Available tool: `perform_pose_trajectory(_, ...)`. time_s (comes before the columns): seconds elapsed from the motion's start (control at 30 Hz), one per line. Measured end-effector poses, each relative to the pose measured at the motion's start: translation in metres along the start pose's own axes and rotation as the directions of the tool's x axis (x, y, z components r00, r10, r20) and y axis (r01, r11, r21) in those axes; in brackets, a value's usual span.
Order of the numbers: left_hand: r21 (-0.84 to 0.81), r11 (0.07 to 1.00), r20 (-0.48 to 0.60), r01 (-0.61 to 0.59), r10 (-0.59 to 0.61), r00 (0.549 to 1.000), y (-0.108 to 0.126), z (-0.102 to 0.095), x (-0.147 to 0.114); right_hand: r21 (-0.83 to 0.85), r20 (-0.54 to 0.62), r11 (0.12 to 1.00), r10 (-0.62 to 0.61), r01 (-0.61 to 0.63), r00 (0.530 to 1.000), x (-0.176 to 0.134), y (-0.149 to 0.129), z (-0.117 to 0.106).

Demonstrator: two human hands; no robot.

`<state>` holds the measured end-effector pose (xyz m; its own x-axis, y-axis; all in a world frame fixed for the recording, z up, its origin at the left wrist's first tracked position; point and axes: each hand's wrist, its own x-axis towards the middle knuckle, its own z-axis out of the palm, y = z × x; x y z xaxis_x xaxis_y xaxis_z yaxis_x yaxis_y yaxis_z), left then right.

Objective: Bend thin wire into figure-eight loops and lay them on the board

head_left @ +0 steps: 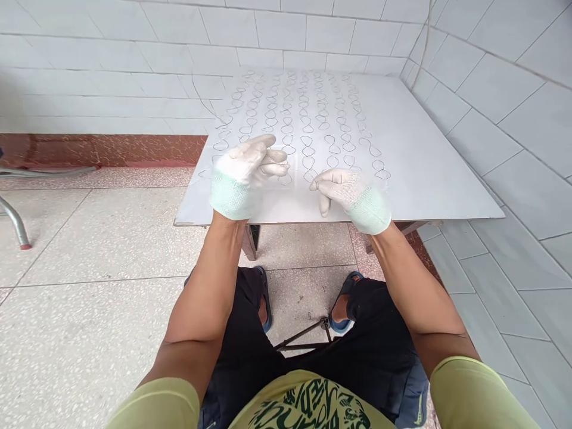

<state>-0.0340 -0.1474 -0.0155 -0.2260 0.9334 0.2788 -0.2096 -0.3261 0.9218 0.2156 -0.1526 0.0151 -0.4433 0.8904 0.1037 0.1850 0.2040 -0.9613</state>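
Note:
My left hand [254, 164], in a white glove with a pale green cuff, hangs over the near left part of the white tabletop [429, 173]. Its fingers are bent together, and anything in them is too thin to make out. To its right, my right hand [342, 189] wears a matching glove and pinches thumb against forefinger near the table's front edge. What sits in that pinch cannot be made out. Beyond both hands, thin dark looped strands [307, 152], like fine wire or thread in figure-eight chains, lie in several rows. My hands cover part of the nearest loops.
White tiled walls [281, 33] border the table behind and on the right. A loose curved strand [203, 102] stands out past the table's left edge. Metal furniture legs [16, 223] are at far left on the speckled floor [107, 250]. A dark metal bar [304, 336] lies between my feet.

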Motion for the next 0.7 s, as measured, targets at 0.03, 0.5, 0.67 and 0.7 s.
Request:
perform_pose_trajectory(0.03, -0.005, 1.0, 0.029, 0.014, -0.014, 0.999, 0.0, 0.002, -0.001, 0.003, -0.009, 1.0, -0.001, 0.001, 1.0, 0.001, 0.0, 0.0)
perform_pose_trajectory(0.5, 0.071, 0.994, 0.013, -0.088, 0.087, 0.996, -0.007, 0.018, -0.013, 0.033, -0.064, 0.999, -0.006, 0.008, 0.998, 0.013, 0.015, -0.019)
perform_pose_trajectory(0.67, 0.182, 0.978, 0.043, -0.101, 0.095, 0.995, -0.006, 0.024, -0.022, -0.061, -0.068, 0.998, 0.0, -0.004, 0.998, 0.011, 0.014, -0.01)
perform_pose_trajectory(0.7, 0.196, 0.976, 0.052, -0.098, 0.09, 0.995, -0.005, 0.025, -0.024, -0.077, -0.077, 0.997, -0.003, -0.003, 0.997, 0.011, 0.014, -0.009)
